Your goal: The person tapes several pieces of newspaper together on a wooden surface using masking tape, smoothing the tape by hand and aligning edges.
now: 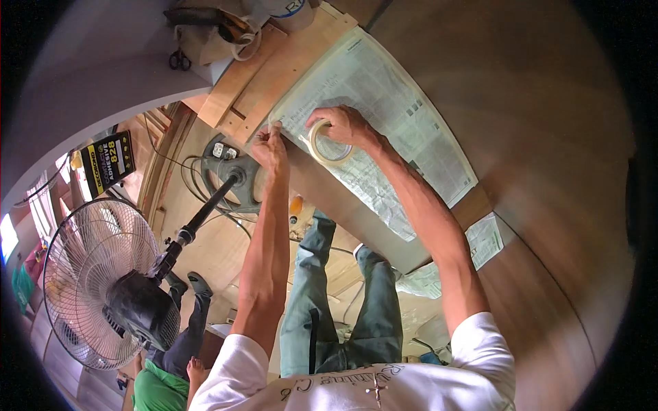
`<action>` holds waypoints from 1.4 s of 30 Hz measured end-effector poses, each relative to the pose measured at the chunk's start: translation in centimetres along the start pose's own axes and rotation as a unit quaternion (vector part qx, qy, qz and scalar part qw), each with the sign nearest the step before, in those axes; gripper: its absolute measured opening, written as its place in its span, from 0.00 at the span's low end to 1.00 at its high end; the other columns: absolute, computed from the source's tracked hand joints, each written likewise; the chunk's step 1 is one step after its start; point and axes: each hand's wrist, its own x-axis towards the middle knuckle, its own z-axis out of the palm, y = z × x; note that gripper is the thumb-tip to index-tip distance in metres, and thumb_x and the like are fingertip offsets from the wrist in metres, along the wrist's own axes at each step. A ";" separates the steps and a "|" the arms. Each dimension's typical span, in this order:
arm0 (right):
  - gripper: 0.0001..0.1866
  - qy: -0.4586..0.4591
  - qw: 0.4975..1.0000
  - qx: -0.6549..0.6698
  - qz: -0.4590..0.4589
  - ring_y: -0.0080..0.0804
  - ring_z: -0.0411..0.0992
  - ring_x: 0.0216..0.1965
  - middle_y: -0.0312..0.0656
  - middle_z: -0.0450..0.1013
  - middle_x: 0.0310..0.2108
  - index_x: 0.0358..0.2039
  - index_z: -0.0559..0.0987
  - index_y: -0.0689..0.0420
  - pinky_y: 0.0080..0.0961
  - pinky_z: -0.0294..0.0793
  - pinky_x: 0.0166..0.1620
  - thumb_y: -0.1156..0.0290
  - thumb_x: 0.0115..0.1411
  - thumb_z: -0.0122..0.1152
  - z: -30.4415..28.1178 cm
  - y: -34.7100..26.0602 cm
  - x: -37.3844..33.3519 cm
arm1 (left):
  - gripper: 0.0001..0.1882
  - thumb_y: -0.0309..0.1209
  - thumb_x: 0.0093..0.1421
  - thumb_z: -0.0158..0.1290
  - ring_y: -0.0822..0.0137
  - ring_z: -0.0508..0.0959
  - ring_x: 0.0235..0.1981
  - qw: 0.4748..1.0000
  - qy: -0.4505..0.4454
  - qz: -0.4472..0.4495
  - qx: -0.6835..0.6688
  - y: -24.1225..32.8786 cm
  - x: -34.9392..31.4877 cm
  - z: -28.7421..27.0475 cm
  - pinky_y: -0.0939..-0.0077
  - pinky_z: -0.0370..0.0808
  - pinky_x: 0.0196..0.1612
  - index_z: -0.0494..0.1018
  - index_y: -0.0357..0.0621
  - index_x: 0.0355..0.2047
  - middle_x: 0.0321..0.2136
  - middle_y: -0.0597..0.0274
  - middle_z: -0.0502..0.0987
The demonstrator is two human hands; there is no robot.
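Note:
My right hand [343,127] grips a roll of pale masking tape [332,162] over a newspaper sheet [384,89]. A short pale end of tape stands off the roll on its left side. My left hand [272,148] is closed in a pinch at the newspaper's left edge, beside the wooden board. What lies between its fingertips is too small to make out. The newspaper covers much of a brown panel [404,253], and its lower part is wrinkled.
A standing fan [103,281] is at the left, its base [250,181] on the floor. Scissors [179,60] and a cloth bag [212,41] lie at the upper left. More newspaper [484,241] lies at the right. A person in green [161,388] sits at the lower left.

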 end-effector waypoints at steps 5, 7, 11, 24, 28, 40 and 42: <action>0.12 -0.031 0.983 -0.183 0.001 0.45 0.76 0.48 0.43 0.80 0.41 0.40 0.82 0.51 0.44 0.71 0.53 0.73 0.53 0.61 0.1 2.2 -0.7 | 0.13 0.35 0.54 0.68 0.77 0.68 0.25 0.999 -0.005 -0.031 0.004 1.0 -1.0 1.2 0.79 0.66 0.30 0.77 0.40 0.26 0.22 0.70 0.74; 0.13 -0.025 0.967 -0.252 -0.028 0.43 0.74 0.51 0.41 0.79 0.43 0.40 0.82 0.50 0.46 0.67 0.56 0.72 0.52 0.62 0.6 1.6 -1.1 | 0.13 0.35 0.53 0.68 0.76 0.68 0.25 0.999 0.009 -0.038 0.037 0.3 -0.2 0.6 0.79 0.67 0.31 0.77 0.40 0.26 0.22 0.70 0.74; 0.22 0.040 0.974 -0.212 -0.075 0.39 0.66 0.60 0.38 0.70 0.57 0.52 0.78 0.48 0.46 0.60 0.61 0.69 0.54 0.66 0.1 -0.3 -0.3 | 0.15 0.37 0.53 0.68 0.72 0.70 0.22 0.997 0.035 -0.018 0.062 -0.5 0.6 0.0 0.75 0.69 0.29 0.76 0.38 0.26 0.20 0.65 0.75; 0.36 0.091 0.934 -0.342 0.052 0.55 0.39 0.76 0.59 0.49 0.73 0.70 0.62 0.56 0.66 0.32 0.71 0.58 0.63 0.53 11.8 -4.7 3.8 | 0.12 0.34 0.63 0.61 0.75 0.74 0.26 0.992 -0.023 -0.056 -0.109 -4.0 -0.9 -6.0 0.81 0.74 0.30 0.72 0.39 0.36 0.26 0.64 0.77; 0.35 0.051 0.952 -0.301 0.028 0.54 0.44 0.75 0.56 0.52 0.72 0.67 0.66 0.57 0.68 0.30 0.71 0.60 0.60 0.57 13.7 -5.6 2.0 | 0.13 0.36 0.66 0.59 0.74 0.73 0.28 0.999 0.010 -0.041 -0.025 -6.3 -5.5 -9.3 0.77 0.74 0.30 0.71 0.39 0.37 0.30 0.65 0.74; 0.25 0.282 0.935 -0.197 0.087 0.45 0.60 0.67 0.45 0.62 0.64 0.62 0.70 0.53 0.65 0.47 0.69 0.73 0.63 0.56 6.3 -2.0 -11.2 | 0.14 0.36 0.68 0.55 0.69 0.75 0.36 0.969 -0.168 0.111 0.140 0.3 -11.1 -5.4 0.71 0.74 0.43 0.72 0.39 0.46 0.36 0.60 0.75; 0.25 0.274 0.934 -0.205 0.101 0.44 0.60 0.67 0.45 0.63 0.64 0.62 0.69 0.53 0.63 0.48 0.69 0.73 0.63 0.56 6.3 -1.5 -13.9 | 0.15 0.37 0.67 0.57 0.69 0.74 0.35 0.976 -0.164 0.097 0.106 0.4 -11.6 -2.9 0.71 0.73 0.41 0.72 0.38 0.45 0.35 0.61 0.75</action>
